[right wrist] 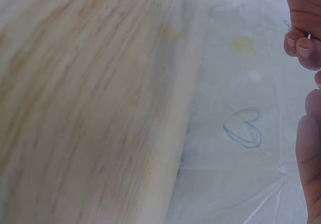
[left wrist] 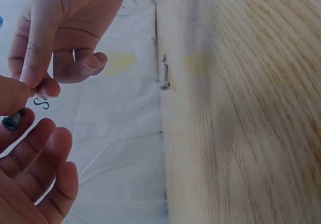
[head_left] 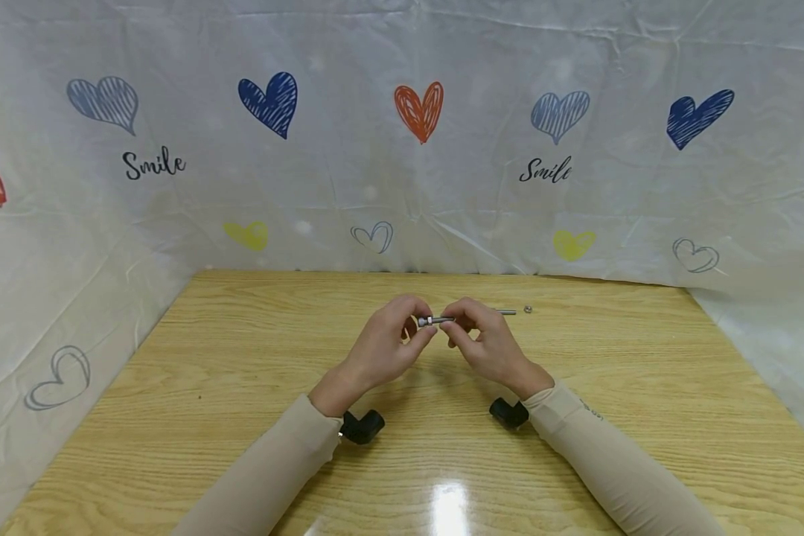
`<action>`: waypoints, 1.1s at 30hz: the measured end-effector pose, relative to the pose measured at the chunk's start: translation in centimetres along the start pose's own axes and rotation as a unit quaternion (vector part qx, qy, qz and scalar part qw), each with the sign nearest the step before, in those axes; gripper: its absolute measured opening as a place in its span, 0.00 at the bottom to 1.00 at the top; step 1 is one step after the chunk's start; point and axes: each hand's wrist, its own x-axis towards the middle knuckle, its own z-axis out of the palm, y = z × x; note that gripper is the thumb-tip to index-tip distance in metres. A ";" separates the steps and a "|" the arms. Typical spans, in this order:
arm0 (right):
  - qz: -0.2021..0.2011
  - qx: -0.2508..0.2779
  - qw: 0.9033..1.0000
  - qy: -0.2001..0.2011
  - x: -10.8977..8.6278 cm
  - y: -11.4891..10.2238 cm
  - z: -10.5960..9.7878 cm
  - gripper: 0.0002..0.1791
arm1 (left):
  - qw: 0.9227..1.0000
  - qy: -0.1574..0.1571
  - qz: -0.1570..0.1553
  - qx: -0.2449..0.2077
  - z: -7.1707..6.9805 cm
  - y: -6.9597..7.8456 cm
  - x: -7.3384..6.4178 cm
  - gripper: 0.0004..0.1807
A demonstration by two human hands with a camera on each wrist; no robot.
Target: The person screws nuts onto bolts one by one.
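A metal bolt [head_left: 443, 319] with a nut [head_left: 430, 320] on its shank is held level above the table between both hands. My left hand [head_left: 387, 344] pinches it near its head, and my right hand [head_left: 485, 344] pinches the other end. The left wrist view shows the socket head [left wrist: 11, 123] between the left thumb and finger; fingers cover most of the shank. Only parts of the hands appear at the edge of the right wrist view, where the bolt is hidden.
Behind the right hand, a second bolt [head_left: 506, 312] lies on the wooden table [head_left: 241, 372], with a loose nut [head_left: 528, 309] just off its end. A white cloth [head_left: 335, 164] printed with hearts hangs along the back and sides.
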 end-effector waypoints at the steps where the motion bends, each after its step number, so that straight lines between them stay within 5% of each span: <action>1: 0.001 0.000 1.000 0.001 0.0 0.0 0.0 0.06 | 1.000 -0.002 -0.004 0.000 0.0 0.0 0.0 0.04; 11: -0.006 -0.002 1.000 0.002 0.2 -0.6 -0.2 0.06 | 0.999 -0.004 -0.032 0.000 0.1 0.1 -0.1 0.06; 23: -0.014 0.001 1.000 0.005 0.1 -0.5 -0.1 0.06 | 1.000 0.011 0.016 -0.008 0.1 -0.1 0.0 0.07; 33: -0.014 -0.002 1.000 0.005 0.1 -0.4 -0.1 0.07 | 1.000 0.006 -0.014 -0.007 0.0 0.1 -0.1 0.05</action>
